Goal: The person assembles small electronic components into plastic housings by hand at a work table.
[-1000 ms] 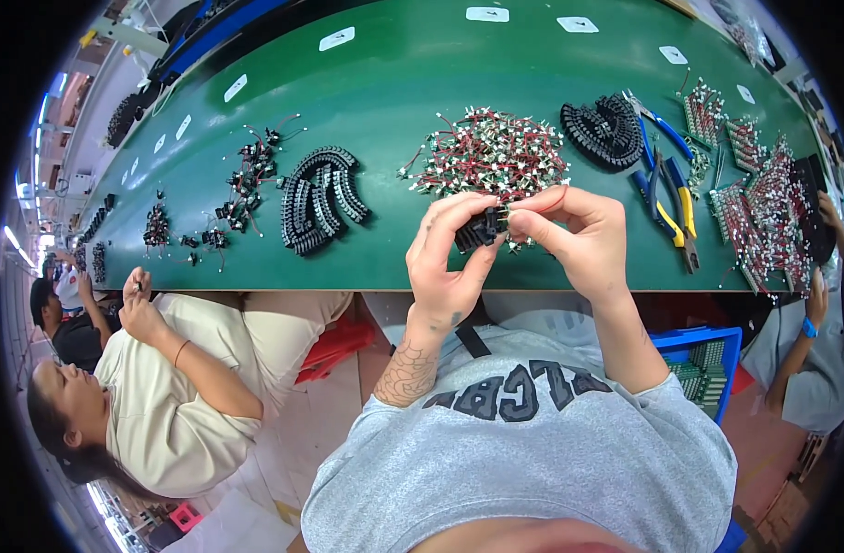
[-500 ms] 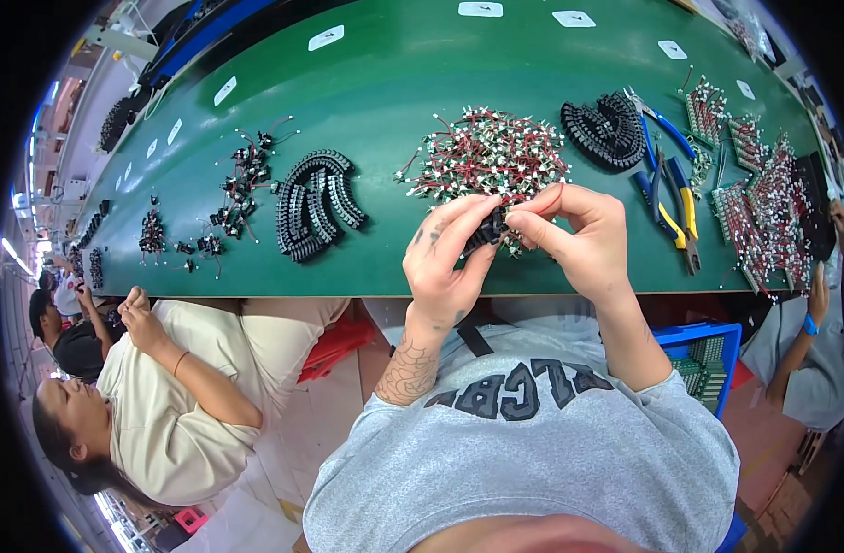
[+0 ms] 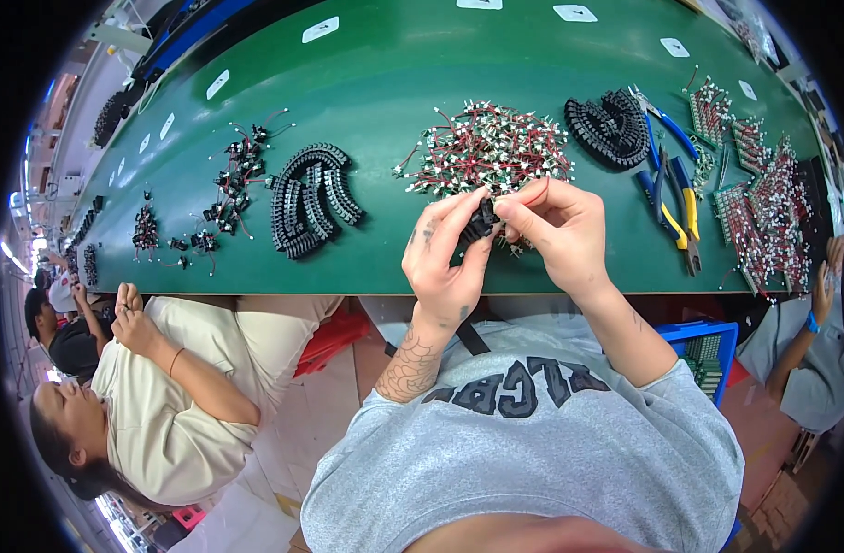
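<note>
While a black plastic part (image 3: 480, 226) is grasped by the left hand (image 3: 445, 263) above a green table (image 3: 385, 92), near its edge, seemingly to steady it, a red wire (image 3: 538, 194) is pinched against it by the right hand (image 3: 565, 235). Wired connectors (image 3: 496, 143) are heaped just beyond, probably for easy reach; pliers (image 3: 686, 233) are laid to the right. Surface: glossy, marked with white labels (image 3: 575, 13); room: shared with co-workers (image 3: 173, 405) at either side.

Black plastic piece (image 3: 478, 227), glossy tabletop (image 3: 376, 92)
</note>
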Tool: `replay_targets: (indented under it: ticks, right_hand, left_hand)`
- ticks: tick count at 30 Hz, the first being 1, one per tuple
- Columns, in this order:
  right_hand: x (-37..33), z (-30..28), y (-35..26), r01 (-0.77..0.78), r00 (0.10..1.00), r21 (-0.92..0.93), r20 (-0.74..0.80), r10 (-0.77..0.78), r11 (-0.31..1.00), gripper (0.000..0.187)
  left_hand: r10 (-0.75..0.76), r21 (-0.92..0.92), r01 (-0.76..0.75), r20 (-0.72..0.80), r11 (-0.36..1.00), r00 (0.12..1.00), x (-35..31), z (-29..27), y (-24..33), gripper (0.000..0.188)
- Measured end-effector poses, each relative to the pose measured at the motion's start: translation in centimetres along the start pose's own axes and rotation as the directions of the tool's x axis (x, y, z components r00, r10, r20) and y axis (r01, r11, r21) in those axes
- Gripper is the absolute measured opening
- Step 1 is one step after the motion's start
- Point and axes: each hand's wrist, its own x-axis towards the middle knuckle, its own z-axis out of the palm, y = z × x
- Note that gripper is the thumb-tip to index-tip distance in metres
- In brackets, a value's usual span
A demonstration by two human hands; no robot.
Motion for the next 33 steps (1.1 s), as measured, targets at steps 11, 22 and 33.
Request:
replay_targets:
  ticks: [11,22,33]
  right_hand:
    - [-0.5,0.4,-0.1,0.05,0.999,-0.072,0.014,-0.049,0.996,0.003]
    - [0.0,-1.5,-2.8,0.365,0.924,-0.421,0.271,-0.269,0.831,0.007]
    - [0.0,-1.7,-3.0,0.333,0.923,-0.469,0.339,-0.181,0.818,0.004]
  left_hand:
    - [-0.13,-0.158,0.128,0.001,0.979,0.992,-0.8,-0.9,0.2,0.043]
    - [-0.281,-0.373,0.327,0.174,0.868,0.944,-0.3,-1.6,1.3,0.041]
    - [-0.197,-0.287,0.229,0.136,0.93,0.971,-1.1,-0.7,0.2,0.042]
